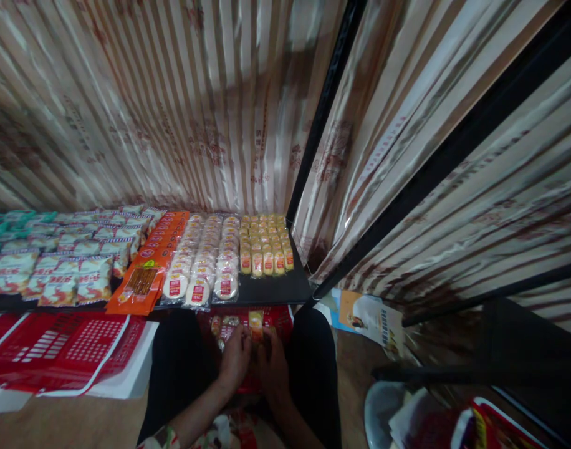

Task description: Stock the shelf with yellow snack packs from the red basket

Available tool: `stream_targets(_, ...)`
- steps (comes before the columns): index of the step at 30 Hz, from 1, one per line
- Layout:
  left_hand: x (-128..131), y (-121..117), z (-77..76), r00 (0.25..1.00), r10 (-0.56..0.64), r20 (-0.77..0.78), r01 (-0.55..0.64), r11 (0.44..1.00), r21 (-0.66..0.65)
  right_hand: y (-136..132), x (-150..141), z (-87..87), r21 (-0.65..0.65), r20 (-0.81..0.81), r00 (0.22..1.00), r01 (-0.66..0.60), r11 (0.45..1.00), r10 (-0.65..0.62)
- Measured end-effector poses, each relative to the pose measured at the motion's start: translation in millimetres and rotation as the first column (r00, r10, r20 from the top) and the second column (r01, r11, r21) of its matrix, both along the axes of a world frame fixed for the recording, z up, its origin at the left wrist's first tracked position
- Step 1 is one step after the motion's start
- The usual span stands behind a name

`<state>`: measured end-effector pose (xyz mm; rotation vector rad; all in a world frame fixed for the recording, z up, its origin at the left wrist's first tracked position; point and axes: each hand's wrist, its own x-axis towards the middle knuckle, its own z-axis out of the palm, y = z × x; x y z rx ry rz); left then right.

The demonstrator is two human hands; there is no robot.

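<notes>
Between my knees, both hands are close together over a red basket [284, 319]. A small yellow wrapped snack [256, 324] stands upright at the fingertips of my right hand [273, 365], which is closed on it. My left hand [235, 358] is beside it with curled fingers; whatever it may pinch is hidden. Several small wrapped snacks [222, 330] lie in the basket left of my hands. On the black shelf [271, 288] ahead, rows of yellow wrapped snacks [267, 262] line up beside rows of round white wrapped crackers [199, 290].
Orange snack bags [140, 284], white snack bags [95, 277] and green packs [14, 221] fill the shelf leftward. A red bag [65, 349] lies below it. Black posts [327, 106] rise at right before striped curtains [196, 112]. A pale tub [379, 411] stands lower right.
</notes>
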<state>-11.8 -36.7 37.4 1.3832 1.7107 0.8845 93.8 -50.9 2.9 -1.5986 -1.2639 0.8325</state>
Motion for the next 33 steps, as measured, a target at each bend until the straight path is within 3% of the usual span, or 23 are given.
stream_targets(4,-1.1,6.1,7.0,1.000,0.000,0.026,-0.002,0.996,0.087,8.4,-1.0,16.8,0.062,0.043,0.999,-0.018,0.998,0.016)
stream_targets(11,-4.4,27.3,23.0,0.999,0.021,-0.047,-0.017,0.996,0.088,31.5,-5.5,40.9,0.137,0.092,0.994,-0.075,0.988,0.063)
stream_targets(17,-7.4,41.7,30.1,0.999,0.033,-0.022,-0.030,0.994,0.110,50.8,-10.2,44.5,0.177,0.141,0.990,-0.042,0.983,0.017)
stream_targets(22,-8.2,52.5,27.0,0.996,0.082,0.018,-0.084,0.989,0.122,64.2,-14.5,50.0,0.142,0.097,0.993,-0.079,0.987,0.066)
stream_targets(33,0.8,73.8,33.8,0.988,0.149,0.043,-0.149,0.989,0.001,92.5,-22.3,42.5,0.158,0.084,0.996,-0.049,0.986,0.036)
